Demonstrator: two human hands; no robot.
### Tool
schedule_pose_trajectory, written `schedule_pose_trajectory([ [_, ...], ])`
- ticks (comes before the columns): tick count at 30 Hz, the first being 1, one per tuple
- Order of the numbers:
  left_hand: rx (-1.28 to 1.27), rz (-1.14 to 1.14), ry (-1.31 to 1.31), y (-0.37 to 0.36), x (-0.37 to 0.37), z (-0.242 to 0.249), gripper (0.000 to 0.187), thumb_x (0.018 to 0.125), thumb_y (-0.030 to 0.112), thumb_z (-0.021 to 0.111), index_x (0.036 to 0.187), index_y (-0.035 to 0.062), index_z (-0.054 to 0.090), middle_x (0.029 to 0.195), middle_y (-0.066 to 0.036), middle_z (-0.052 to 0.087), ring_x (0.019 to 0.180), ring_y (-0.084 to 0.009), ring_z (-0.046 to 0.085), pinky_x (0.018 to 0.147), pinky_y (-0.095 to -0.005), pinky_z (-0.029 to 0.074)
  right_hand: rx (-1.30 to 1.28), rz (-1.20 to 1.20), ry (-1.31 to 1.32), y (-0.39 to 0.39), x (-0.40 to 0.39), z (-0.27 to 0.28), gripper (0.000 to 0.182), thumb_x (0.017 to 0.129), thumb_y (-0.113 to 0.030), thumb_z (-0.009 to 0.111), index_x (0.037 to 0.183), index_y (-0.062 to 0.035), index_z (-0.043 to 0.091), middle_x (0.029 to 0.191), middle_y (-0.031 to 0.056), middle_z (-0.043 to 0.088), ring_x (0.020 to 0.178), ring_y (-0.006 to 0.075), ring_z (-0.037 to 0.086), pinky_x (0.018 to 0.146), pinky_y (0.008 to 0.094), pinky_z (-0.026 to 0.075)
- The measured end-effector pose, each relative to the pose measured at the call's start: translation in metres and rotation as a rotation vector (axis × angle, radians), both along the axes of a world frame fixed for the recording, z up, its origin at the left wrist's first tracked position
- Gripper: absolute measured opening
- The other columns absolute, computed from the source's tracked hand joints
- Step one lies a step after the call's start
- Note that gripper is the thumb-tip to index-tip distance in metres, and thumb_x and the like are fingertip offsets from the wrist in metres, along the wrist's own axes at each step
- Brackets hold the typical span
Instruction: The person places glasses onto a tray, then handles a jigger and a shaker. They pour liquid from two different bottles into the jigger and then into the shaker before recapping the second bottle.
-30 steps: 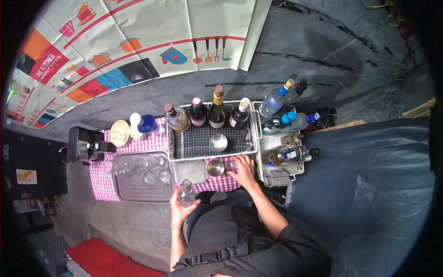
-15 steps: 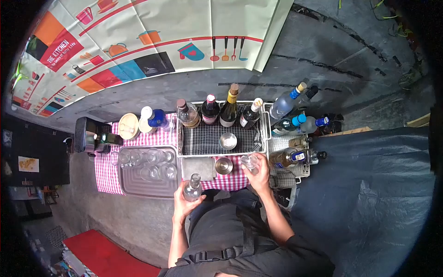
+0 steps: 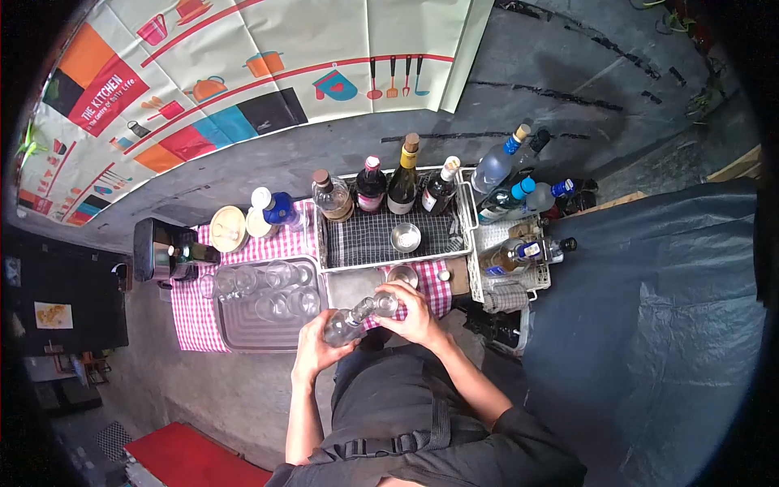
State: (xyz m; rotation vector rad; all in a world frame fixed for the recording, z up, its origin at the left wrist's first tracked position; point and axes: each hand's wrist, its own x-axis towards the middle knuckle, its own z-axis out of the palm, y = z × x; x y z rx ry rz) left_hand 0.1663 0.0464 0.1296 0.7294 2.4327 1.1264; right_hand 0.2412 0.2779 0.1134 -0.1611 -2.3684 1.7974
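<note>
Left hand (image 3: 312,349), fingers wrapped round the body of a clear round-shouldered glass bottle (image 3: 345,323), tilted so its neck lies toward the right, held above the near edge of the counter; right hand (image 3: 414,318), fingers closed about a small clear drinking glass (image 3: 386,304), its rim touching or just beside the bottle's mouth, which of the two cannot be told. Both hands work over the narrow strip at the front of the red-and-white checked cloth (image 3: 191,312), close to the person's dark-clothed body. Just beyond the hands: a small steel cup (image 3: 403,276) on the cloth; behind it a white wire-rimmed tray with a dark checked liner (image 3: 365,239) holding a second steel cup (image 3: 406,237), bare liner on either side of it. Along that tray's far edge, four upright corked and capped bottles (image 3: 388,183), packed close. To the left, a flat grey metal tray (image 3: 243,333) carrying a cluster of clear tumblers (image 3: 272,288), its front part bare. To the right, a white wire basket (image 3: 519,280) crowded with blue-capped bottles. Far left, a black box-shaped appliance (image 3: 158,247). Rough grey concrete wall behind, a printed kitchen-motif banner (image 3: 203,65) hung on it; dark tarpaulin (image 3: 649,325) at right
</note>
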Motion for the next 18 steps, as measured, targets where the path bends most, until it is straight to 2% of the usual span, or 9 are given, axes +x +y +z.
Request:
schedule_pose_trajectory([
  [6,-0.13,-0.094,0.064,-0.018,-0.011,0.004,0.06,0.062,0.026,0.089,0.111,0.0016,0.063,0.099,-0.018,0.072,0.093,-0.036,0.072,0.083,-0.0417,0.056,0.064,-0.017,0.043,-0.008,0.0,0.002,0.05,0.075,-0.011,0.084,0.12,-0.0026,0.064,0.118,0.0147,0.064,0.112,0.0322,0.063,0.099,0.0414,0.051],
  [13,-0.185,-0.168,0.134,-0.022,-0.022,0.019,0.06,0.059,0.024,0.087,0.109,0.002,0.064,0.096,-0.017,0.072,0.091,-0.0352,0.071,0.081,-0.0434,0.056,0.049,-0.058,0.015,-0.017,0.006,-0.007,0.052,0.078,-0.013,0.082,0.125,-0.003,0.062,0.125,0.017,0.063,0.118,0.0328,0.062,0.102,0.0416,0.05],
  [15,-0.298,-0.188,0.037,-0.02,-0.025,0.028,0.067,0.059,0.025,0.088,0.114,-0.0029,0.063,0.103,-0.022,0.071,0.098,-0.0386,0.07,0.086,-0.0441,0.055,0.046,-0.063,-0.002,-0.018,0.008,-0.008,0.052,0.078,-0.013,0.081,0.125,-0.0025,0.062,0.125,0.0174,0.064,0.119,0.033,0.062,0.102,0.0413,0.05],
  [18,-0.266,-0.218,0.137,-0.024,-0.029,0.02,0.066,0.059,0.025,0.087,0.114,-0.0034,0.063,0.102,-0.023,0.071,0.096,-0.0388,0.07,0.086,-0.0442,0.055,0.043,-0.068,-0.013,-0.019,0.009,-0.008,0.051,0.078,-0.013,0.081,0.125,-0.0023,0.062,0.124,0.0175,0.064,0.118,0.0336,0.062,0.103,0.0413,0.049],
])
